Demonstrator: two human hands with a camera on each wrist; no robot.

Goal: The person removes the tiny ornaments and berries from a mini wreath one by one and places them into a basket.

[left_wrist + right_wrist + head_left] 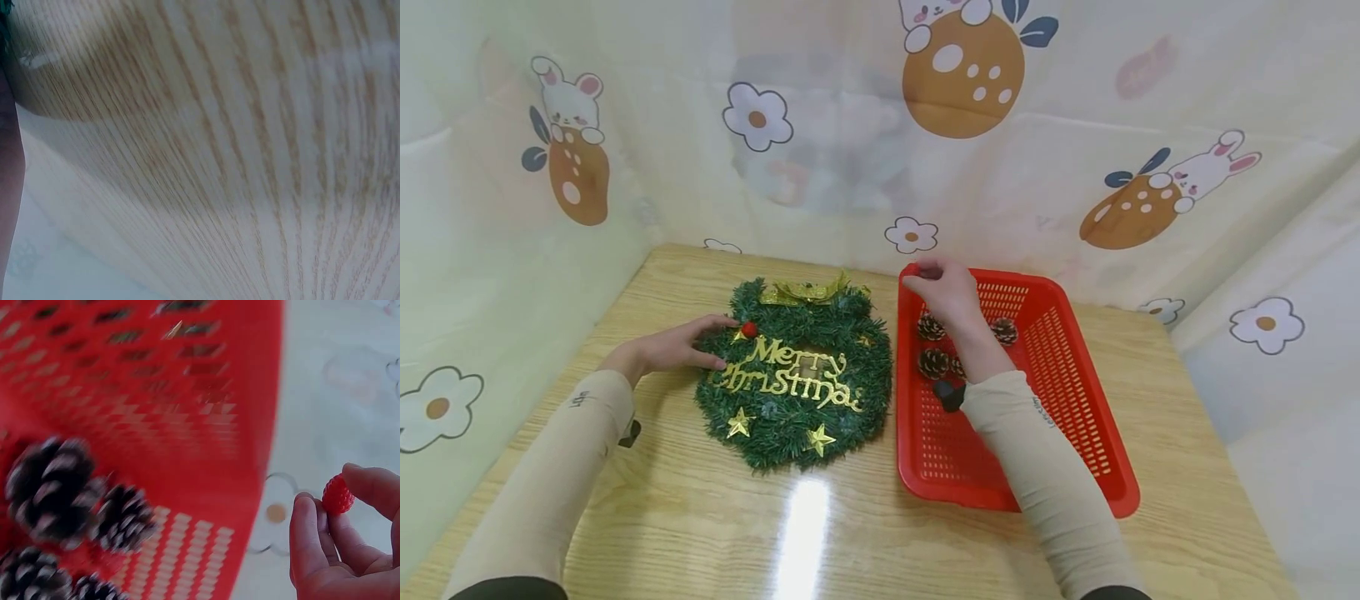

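Note:
A green Christmas wreath (797,319) lies on the table with gold "Merry Christmas" lettering (790,379), gold stars and a gold bow (805,292). A red berry (749,329) sits on its upper left. My left hand (677,343) rests at the wreath's left edge, fingers extended over the greenery; the left wrist view catches only a sliver of that hand. Over the far left corner of the red basket (1082,392), my right hand (951,296) pinches a raspberry-like red berry (338,494) between thumb and fingers.
Several pine cones (934,363) lie in the basket, right of the wreath. Bare wooden tabletop (700,517) runs along the front. A patterned curtain (835,167) hangs behind and at both sides.

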